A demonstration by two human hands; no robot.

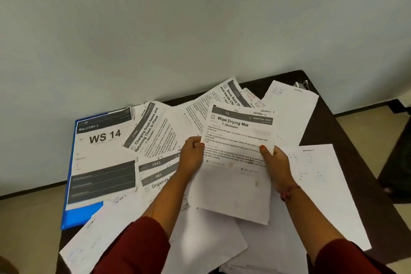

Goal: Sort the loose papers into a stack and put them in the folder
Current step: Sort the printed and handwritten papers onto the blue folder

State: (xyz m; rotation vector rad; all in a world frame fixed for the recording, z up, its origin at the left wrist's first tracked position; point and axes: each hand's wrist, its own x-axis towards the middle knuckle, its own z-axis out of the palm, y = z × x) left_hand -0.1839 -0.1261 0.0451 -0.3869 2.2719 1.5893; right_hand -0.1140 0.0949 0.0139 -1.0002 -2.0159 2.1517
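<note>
I hold a sheet headed "Wipe Drying Mat" (235,162) above the table, slightly raised. My left hand (192,157) grips its left edge with curled fingers. My right hand (278,162) pinches its right edge, thumb on top. A blue folder (82,213) lies at the left of the table, with a "WS 14" sheet (102,153) lying on it. Several loose printed papers (153,131) are spread across the table around and under the held sheet, some showing blank backs (318,176).
The dark table (347,135) stands against a pale wall (200,29). A small dark clip-like object (302,84) lies at the far right corner. Tiled floor shows to the right and left of the table.
</note>
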